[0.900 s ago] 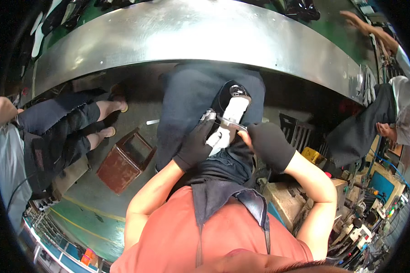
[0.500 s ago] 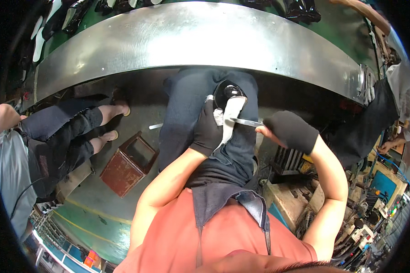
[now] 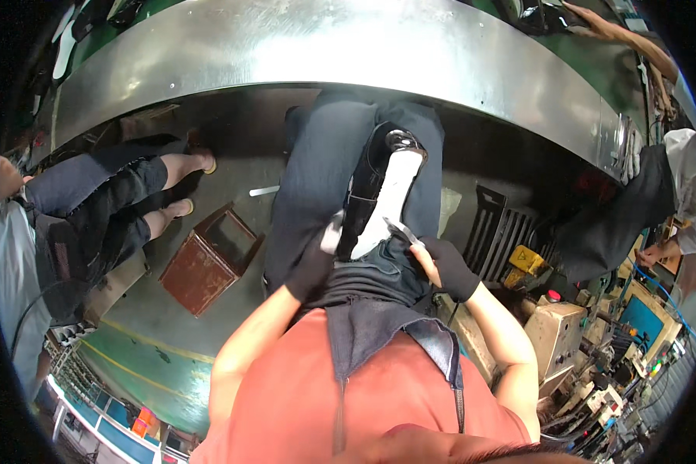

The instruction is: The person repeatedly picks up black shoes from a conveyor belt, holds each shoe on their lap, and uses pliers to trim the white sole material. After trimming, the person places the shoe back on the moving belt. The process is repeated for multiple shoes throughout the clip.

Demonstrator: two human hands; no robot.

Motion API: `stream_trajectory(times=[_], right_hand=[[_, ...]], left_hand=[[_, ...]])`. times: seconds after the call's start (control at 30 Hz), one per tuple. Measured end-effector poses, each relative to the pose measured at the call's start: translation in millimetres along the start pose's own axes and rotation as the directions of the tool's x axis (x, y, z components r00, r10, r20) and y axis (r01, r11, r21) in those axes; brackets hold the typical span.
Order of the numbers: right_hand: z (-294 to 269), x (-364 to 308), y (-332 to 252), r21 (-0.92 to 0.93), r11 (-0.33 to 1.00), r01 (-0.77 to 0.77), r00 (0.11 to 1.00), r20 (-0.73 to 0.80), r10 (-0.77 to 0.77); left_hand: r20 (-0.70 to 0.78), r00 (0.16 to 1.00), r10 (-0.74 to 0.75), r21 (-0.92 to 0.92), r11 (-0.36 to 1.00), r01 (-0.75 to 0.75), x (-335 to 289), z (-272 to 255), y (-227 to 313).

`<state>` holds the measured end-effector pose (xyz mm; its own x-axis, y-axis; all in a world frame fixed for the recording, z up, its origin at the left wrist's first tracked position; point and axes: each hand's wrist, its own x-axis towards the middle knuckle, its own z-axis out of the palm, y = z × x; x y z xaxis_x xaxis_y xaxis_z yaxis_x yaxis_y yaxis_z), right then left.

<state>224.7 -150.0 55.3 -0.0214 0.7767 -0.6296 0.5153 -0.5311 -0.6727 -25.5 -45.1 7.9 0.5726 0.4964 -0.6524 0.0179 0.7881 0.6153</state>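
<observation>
A glossy black shoe (image 3: 366, 184) lies across my thighs with its white underside (image 3: 400, 182) turned up, the broader end nearest my body. On its right, my right hand (image 3: 447, 267), in a black fingerless glove, grips a narrow metal blade like a knife (image 3: 400, 230). The blade reaches over the shoe's near right edge; whether it touches cannot be made out. Beside the near left edge is my left hand (image 3: 317, 259), also black-gloved and smeared by motion. A whitish patch shows at its fingertips, and its grip is unclear.
A steel bench edge (image 3: 301, 54) curves across ahead of my knees. A brown box-like stool (image 3: 211, 267) stands at the left, near another person's legs (image 3: 166, 170). Machinery (image 3: 557, 332) fills the right side, and another person's arm (image 3: 611, 31) reaches in at the far right.
Both hands have come nearer to my body, uncovering more of the shoe. The blade has moved from across the middle of the white underside to its near right edge.
</observation>
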Motion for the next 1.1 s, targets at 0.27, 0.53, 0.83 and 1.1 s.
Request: stream_trajectory(times=[0.27,0.53,0.83,1.1], right_hand=[[-37,-13,-30,-0.045,0.999,-0.03,0.995,0.094,0.034],[-21,-22,-121,-0.395,0.665,0.634,0.75,0.106,-0.653],[-6,-10,-98,-0.335,0.536,0.775,0.59,0.078,-0.804],[8,-13,-73,-0.357,0.531,0.768,0.591,0.077,-0.803]], left_hand=[[0.034,0.907,0.42,0.527,0.763,-0.373,46,14,-30],[0.227,0.905,0.359,0.466,0.776,-0.425,29,16,1],[0.242,0.867,0.437,0.653,0.588,-0.478,21,8,2],[0.248,0.882,0.401,0.674,0.582,-0.455,2,9,2]])
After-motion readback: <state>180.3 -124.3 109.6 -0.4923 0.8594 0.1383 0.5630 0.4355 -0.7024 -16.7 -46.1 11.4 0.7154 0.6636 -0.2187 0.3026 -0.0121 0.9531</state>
